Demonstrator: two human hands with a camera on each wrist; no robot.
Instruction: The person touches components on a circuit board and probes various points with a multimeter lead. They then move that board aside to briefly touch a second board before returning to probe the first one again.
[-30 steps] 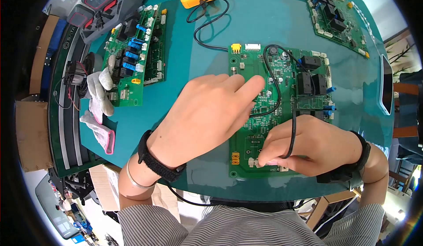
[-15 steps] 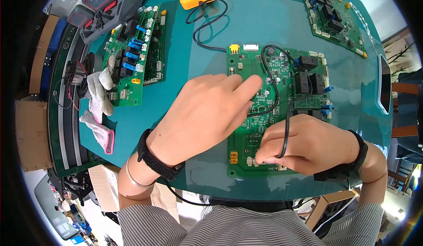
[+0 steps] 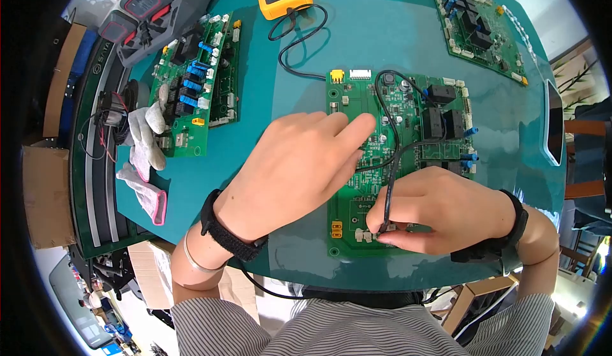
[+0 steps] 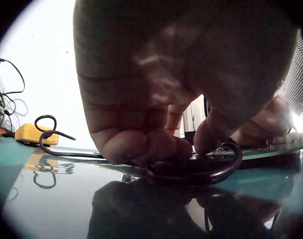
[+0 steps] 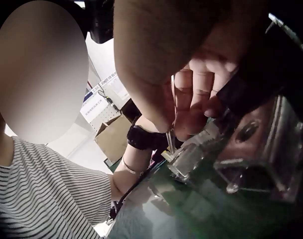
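Circuit board (image 3: 395,158), lying flat at table centre, six o'clock edge nearest the body. Left hand (image 3: 299,165) resting on its nine o'clock half, fingers extended together, pressing down. Right hand (image 3: 440,212) at five o'clock, fingers pinching a black probe (image 3: 384,219) tip-down among small white connectors (image 3: 363,235). Risk, as judged: tip slipping and bridging neighbouring pins; looped black lead (image 3: 395,133) snagging relays and jerking the probe.

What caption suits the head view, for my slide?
Left hand steadies the board while right hand holds a probe to its connectors.
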